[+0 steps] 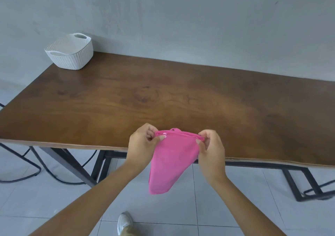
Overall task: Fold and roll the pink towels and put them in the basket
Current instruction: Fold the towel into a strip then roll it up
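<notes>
Presently on view, listed left to right.

Basket (69, 53): one, white, woven-textured, with two cut-out handles. It stands on the far left corner of the table, close to the grey wall, well apart from the hands. No towel shows inside it from this angle.

Table (163, 98): one, dark brown wood-grain top on a black metal frame.

Left hand (143, 141): one, fingers and thumb curled, pinching the left upper corner of the towel.

Pink towel (172, 159): one, held in the air at the table's near edge. Its gathered upper edge is stretched between the two hands; the rest hangs down in front of the table, narrowing to a rounded lower end above the floor. It is not rolled.

Right hand (210, 148): one, fingers curled, pinching the right upper corner of the towel.

Shoe (125, 223): one, white, at the bottom edge on the pale tiled floor.

Cables (32, 174): dark loops under the table at left; count unclear.
</notes>
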Motion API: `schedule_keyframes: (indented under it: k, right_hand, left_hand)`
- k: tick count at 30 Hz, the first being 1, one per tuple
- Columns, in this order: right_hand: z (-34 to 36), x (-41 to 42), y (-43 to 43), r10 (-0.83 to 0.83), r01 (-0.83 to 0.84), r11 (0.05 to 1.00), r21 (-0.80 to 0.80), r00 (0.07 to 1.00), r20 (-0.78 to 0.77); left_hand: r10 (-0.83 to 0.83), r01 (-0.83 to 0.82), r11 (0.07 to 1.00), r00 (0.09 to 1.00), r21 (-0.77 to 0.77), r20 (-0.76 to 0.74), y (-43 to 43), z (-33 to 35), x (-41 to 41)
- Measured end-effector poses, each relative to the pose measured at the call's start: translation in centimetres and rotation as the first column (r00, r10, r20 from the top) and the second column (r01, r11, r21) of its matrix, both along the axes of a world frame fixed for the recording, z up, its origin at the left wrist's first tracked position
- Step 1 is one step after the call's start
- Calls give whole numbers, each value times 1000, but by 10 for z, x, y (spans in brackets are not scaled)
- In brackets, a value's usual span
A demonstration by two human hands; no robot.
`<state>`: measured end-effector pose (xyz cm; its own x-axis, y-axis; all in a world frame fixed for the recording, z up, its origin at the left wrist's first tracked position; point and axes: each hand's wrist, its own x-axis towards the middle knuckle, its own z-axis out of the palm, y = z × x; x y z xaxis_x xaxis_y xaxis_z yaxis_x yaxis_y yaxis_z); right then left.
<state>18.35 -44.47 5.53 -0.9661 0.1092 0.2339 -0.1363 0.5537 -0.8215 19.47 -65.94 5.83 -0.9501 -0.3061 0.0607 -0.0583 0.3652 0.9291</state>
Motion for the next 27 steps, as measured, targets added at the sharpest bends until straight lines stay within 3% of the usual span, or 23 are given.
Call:
schedule_keyframes:
  k: [5, 11, 15, 27]
  right_hand:
    - [-18, -42, -19, -123, 127, 991, -36, 986, 109]
    - [-40, -76, -29, -199, 166, 970, 180, 963, 183]
    - [-34, -105, -31, -221, 161, 958, 238, 943, 250]
    - [-5, -205, -29, -374, 193, 908, 371, 771, 515]
  left_hand:
    - [-24, 30, 997, 996, -73, 88, -12, -12, -42]
    - [-15, 58, 946, 991, -320, 136, -21, -32, -77]
    - [-16, 69, 908, 991, -414, 130, -27, -37, -106]
    - [-23, 135, 874, 971, -467, 237, -33, -34, -205]
